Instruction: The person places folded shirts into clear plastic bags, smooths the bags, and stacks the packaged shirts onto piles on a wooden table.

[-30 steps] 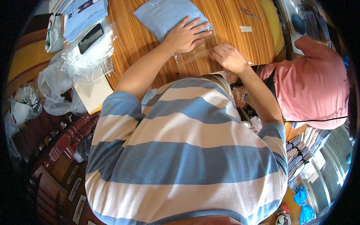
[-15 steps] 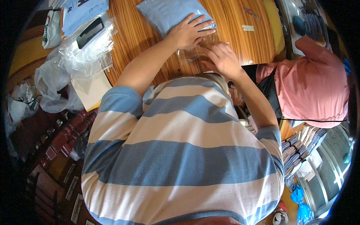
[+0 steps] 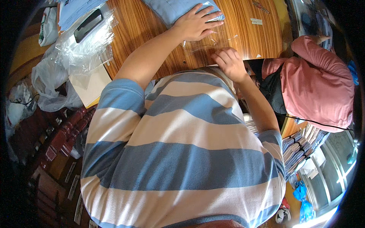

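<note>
A folded light-blue garment (image 3: 165, 10) in a clear plastic bag lies at the far side of the wooden table. My left hand (image 3: 194, 24) rests on its near right end, palm down with fingers spread. From there the bag's loose clear flap (image 3: 203, 46) stretches over the wood toward me. Near the table's front edge, my right hand (image 3: 230, 64) is closed, fingertips curled together just beyond the flap's near edge. Whatever those fingers pinch is too small or hidden to tell.
Clear plastic bags (image 3: 85, 53) with a dark phone (image 3: 88, 26) on them lie at the left, beside blue folded cloth (image 3: 78, 11). Small white labels (image 3: 256, 21) and a small pair of snips (image 3: 261, 7) lie at the right. A person in pink (image 3: 315, 89) is close on my right.
My right hand has drawn back toward me and its fingers have curled tighter. The left hand stays on the bagged garment, which sits slightly farther up in view.
</note>
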`<action>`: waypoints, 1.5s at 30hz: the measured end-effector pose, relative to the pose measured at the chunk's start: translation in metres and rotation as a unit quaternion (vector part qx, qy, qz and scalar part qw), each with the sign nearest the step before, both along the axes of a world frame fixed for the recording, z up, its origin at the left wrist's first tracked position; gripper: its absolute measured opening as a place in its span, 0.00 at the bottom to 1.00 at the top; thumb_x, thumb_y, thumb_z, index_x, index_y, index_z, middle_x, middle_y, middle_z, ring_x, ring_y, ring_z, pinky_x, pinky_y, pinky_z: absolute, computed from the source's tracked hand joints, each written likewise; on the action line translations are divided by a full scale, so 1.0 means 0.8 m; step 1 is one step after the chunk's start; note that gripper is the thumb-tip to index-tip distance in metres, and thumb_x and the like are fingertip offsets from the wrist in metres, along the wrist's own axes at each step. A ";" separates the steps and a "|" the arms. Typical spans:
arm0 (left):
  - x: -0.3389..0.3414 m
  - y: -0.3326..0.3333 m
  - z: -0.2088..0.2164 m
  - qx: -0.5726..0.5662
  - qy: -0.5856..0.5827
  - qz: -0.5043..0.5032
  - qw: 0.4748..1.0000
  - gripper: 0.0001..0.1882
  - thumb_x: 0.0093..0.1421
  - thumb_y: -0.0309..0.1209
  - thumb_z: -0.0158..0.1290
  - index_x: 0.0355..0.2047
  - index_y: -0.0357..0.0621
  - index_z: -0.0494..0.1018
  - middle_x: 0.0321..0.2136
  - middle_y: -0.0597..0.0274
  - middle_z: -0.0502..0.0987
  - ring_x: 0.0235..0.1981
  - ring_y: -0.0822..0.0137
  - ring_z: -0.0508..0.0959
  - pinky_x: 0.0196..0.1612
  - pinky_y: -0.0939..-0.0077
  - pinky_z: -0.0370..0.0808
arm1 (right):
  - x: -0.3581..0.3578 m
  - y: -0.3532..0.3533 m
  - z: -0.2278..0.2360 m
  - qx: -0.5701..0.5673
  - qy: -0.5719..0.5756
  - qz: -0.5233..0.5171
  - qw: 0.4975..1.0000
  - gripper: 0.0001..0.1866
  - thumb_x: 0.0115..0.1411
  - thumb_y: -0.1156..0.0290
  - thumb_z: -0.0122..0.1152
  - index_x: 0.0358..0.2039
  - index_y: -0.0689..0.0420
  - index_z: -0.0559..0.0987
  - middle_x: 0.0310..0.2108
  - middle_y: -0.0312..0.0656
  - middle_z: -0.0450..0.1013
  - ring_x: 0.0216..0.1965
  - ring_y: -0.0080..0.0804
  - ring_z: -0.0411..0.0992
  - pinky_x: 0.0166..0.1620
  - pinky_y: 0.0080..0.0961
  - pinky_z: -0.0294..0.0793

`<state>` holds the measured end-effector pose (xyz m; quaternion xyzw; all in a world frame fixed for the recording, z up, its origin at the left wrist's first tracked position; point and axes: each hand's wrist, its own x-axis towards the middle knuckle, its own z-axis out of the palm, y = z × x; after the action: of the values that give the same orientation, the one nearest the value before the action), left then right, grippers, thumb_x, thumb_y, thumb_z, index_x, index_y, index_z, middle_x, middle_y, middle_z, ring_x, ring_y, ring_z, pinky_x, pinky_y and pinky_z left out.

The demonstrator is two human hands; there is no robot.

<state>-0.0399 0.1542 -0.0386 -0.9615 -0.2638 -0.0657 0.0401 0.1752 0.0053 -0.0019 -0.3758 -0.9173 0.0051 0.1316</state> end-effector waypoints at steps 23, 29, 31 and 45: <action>0.002 0.004 -0.009 -0.046 -0.050 -0.016 0.998 0.32 0.69 0.50 0.45 0.72 0.61 0.62 0.75 0.61 0.56 0.75 0.54 0.53 0.74 0.42 0.44 | -0.046 -0.004 0.013 -0.012 0.094 -0.061 0.994 0.17 0.52 0.69 0.69 0.44 0.52 0.84 0.44 0.39 0.76 0.54 0.40 0.73 0.65 0.45 0.67; 0.005 0.004 -0.014 -0.002 -0.047 -0.014 0.999 0.33 0.70 0.51 0.45 0.73 0.63 0.60 0.75 0.63 0.55 0.75 0.56 0.53 0.74 0.42 0.43 | -0.069 0.020 -0.010 -0.132 0.108 -0.042 0.984 0.13 0.51 0.70 0.72 0.39 0.52 0.85 0.39 0.40 0.75 0.49 0.43 0.73 0.64 0.48 0.68; 0.005 0.003 -0.012 -0.009 -0.044 -0.015 0.999 0.33 0.70 0.51 0.44 0.73 0.62 0.59 0.75 0.62 0.55 0.75 0.55 0.53 0.74 0.42 0.43 | -0.065 0.007 -0.014 -0.136 0.090 -0.023 0.986 0.12 0.50 0.71 0.70 0.37 0.54 0.85 0.38 0.41 0.75 0.48 0.42 0.73 0.65 0.49 0.68; -0.038 -0.035 -0.020 0.073 -0.087 -0.103 0.988 0.41 0.68 0.53 0.51 0.75 0.50 0.53 0.75 0.68 0.55 0.75 0.61 0.53 0.76 0.55 0.48 | 0.040 0.030 0.021 -0.151 0.043 -0.036 0.987 0.50 0.43 0.57 0.82 0.66 0.50 0.68 0.70 0.41 0.62 0.69 0.46 0.62 0.71 0.48 0.61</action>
<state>-0.0707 0.1259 -0.0545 -0.9687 -0.1606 -0.1719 0.0798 0.2071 0.0293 0.0151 -0.4237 -0.8852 0.1548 0.1133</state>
